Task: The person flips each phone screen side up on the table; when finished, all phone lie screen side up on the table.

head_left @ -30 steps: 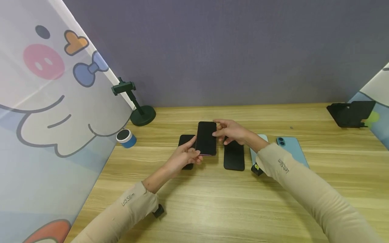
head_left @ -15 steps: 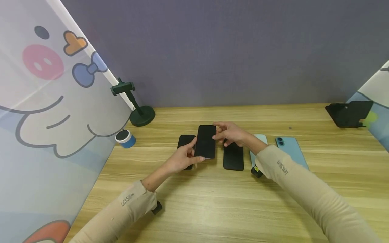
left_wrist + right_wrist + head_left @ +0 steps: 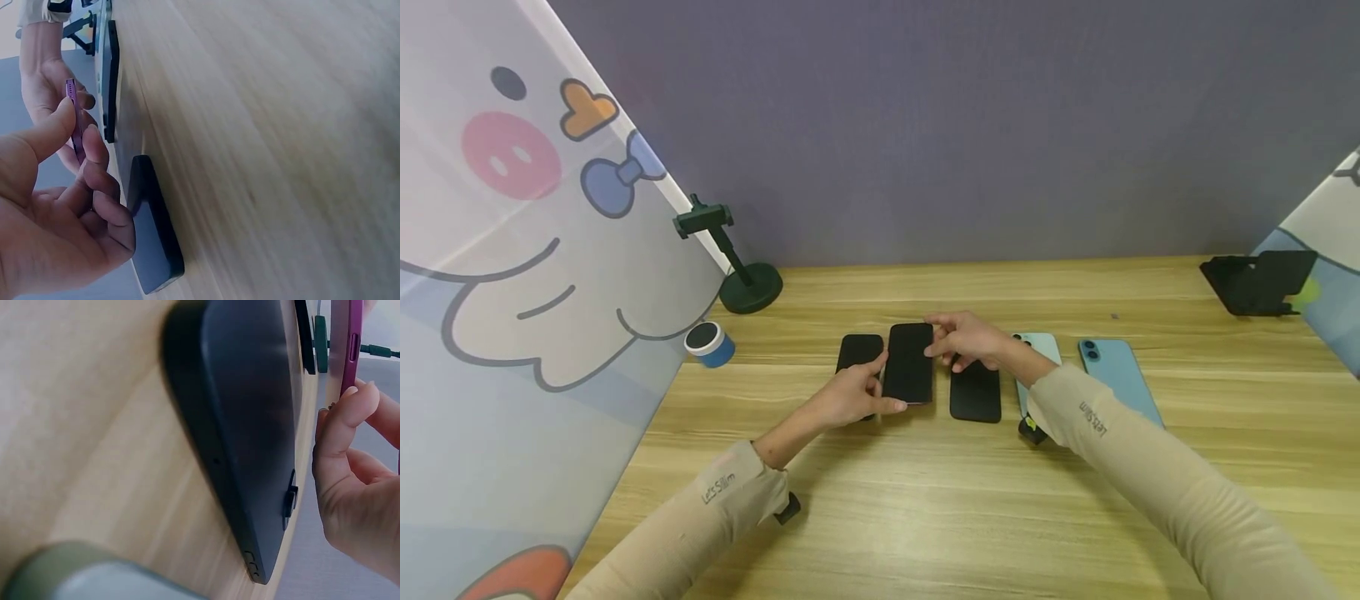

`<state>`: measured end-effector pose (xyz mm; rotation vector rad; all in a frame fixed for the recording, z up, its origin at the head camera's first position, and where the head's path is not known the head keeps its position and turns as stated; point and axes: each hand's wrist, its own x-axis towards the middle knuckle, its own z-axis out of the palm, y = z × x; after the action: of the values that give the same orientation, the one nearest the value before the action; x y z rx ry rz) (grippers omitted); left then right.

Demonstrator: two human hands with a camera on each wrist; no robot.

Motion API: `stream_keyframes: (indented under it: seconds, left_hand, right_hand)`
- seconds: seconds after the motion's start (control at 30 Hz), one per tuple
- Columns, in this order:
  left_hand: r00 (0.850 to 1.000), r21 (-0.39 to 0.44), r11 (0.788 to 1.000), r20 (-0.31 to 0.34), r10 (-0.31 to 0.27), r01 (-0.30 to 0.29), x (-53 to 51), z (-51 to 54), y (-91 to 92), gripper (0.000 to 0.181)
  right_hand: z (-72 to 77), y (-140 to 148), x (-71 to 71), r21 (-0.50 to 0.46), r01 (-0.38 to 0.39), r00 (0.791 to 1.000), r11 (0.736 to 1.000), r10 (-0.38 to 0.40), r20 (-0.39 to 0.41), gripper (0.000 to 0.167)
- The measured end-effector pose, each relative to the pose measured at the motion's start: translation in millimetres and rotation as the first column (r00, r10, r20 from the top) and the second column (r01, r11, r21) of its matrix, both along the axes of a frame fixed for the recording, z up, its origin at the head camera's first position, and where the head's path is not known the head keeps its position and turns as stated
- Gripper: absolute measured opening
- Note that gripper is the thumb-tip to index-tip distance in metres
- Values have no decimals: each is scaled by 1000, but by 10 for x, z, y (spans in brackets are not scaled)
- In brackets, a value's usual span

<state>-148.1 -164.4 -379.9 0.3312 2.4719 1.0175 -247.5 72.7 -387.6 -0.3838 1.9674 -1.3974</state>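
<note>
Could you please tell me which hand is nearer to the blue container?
Left. The left hand is right of the blue container; the right hand is farther right, across the held phone.

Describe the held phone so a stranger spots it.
On the wooden table, find the row of phones. Second from left, raised between left hand and right hand, is the held phone. Its purple frame differs from its black-edged neighbours.

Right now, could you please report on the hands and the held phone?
Left hand, right hand: pinching phone. Raised, screen up. Below: dark phone left, another right.
</note>
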Motion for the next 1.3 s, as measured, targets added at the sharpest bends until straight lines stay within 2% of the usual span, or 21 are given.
stream_keyframes:
  seconds: [0.2,0.63,0.93,1.3]
  left_hand:
    - [1000,-5,1000,4,-1,1,7,-28,-5,96]
    - [998,-52,998,-50,-29,26,4,-57,-7,94]
    - [1000,-63,998,-29,0,-2,14,-58,24,92]
    - [1000,-149,989,-28,10,-14,0,-52,70,91]
  right_hand:
    - [-5,2,26,1,7,1000,1000,-7,-7,76]
    - [-51,-2,21,-8,27,1000,1000,-27,-10,77]
    - [-59,-2,29,20,13,1000,1000,-13,-15,76]
    - [-61,-21,17,84,9,1000,996,-7,-24,76]
